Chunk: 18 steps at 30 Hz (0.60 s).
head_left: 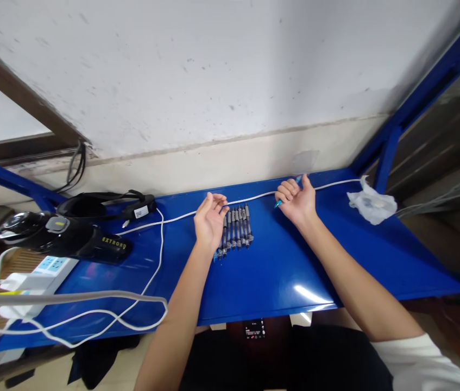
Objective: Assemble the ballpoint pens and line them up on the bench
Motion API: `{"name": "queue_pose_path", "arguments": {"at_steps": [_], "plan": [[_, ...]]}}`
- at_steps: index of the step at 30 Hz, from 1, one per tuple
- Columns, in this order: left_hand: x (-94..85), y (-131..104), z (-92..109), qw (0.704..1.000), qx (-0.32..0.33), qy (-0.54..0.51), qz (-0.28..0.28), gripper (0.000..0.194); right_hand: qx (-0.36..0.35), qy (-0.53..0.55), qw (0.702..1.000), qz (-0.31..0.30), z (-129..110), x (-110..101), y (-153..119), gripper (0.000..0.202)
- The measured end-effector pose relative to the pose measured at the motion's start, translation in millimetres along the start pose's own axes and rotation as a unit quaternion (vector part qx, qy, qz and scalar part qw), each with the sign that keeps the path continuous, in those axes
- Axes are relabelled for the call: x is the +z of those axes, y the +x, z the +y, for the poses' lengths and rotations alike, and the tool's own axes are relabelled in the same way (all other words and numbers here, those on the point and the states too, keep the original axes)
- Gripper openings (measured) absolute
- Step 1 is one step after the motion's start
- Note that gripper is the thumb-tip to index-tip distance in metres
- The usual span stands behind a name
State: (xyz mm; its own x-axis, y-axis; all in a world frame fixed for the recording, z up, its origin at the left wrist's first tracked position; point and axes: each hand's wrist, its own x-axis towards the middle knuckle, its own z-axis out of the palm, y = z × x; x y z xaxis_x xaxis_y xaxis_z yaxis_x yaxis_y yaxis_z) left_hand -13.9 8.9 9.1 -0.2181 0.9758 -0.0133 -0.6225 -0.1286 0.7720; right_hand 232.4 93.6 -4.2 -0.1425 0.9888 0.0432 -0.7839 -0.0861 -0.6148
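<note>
My right hand (298, 203) is closed around a teal pen (278, 203), whose two ends stick out of the fist above the table. My left hand (211, 221) is palm up, its fingers loosely bent and apart, with nothing seen in it. Just right of it, partly covered by its edge, a row of several dark pens (237, 228) with grey grips lies side by side on the blue table (270, 277). A small teal tip (214, 256) shows beside my left wrist; the rest of that thing is hidden.
A white cable (181, 217) runs along the back, behind the pens. At the left are a black EXTRORD device (91, 241), a black strap (85, 205), a white power strip (46, 279) and looped cables. A crumpled white plastic bag (372, 203) lies at the right, near the blue frame post.
</note>
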Motion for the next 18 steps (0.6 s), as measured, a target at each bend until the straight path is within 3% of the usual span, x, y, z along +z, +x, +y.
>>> {"name": "queue_pose_path", "arguments": {"at_steps": [6,18], "plan": [[1.3,-1,4,0.999,0.0,-0.033,-0.008,0.029,0.016,0.101,0.993,0.057,-15,-13,-2,0.06],[2.0,-1,3,0.999,-0.01,-0.052,-0.009,0.03,0.012,0.095,0.995,0.038,-15,-12,-2,0.062]]}}
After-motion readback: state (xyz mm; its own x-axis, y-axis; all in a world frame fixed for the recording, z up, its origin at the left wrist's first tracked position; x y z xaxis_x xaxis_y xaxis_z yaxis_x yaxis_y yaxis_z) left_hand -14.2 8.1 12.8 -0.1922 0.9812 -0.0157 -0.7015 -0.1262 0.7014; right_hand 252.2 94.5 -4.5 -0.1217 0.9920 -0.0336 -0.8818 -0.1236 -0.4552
